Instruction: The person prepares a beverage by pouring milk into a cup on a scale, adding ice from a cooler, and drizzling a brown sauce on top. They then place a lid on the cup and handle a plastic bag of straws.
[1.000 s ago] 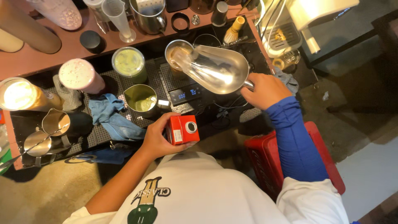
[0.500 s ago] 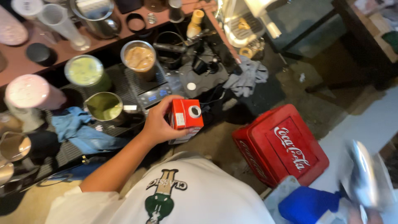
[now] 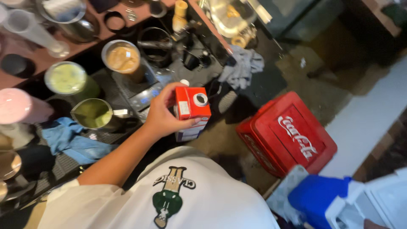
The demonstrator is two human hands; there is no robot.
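Left hand (image 3: 163,116) grip clasps red carton (image 3: 191,111) mid-body beside the scale (image 3: 144,95); looks light, crushable. Right hand unseen.

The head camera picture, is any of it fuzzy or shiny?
In the head view, the red carton in the left hand looks fairly sharp; the blue and white shapes at the lower right are smeared; the metal jug glints.

White tee (image 3: 203,199) w/ green-and-tan graphic on chest — short sleeve, left forearm bare.
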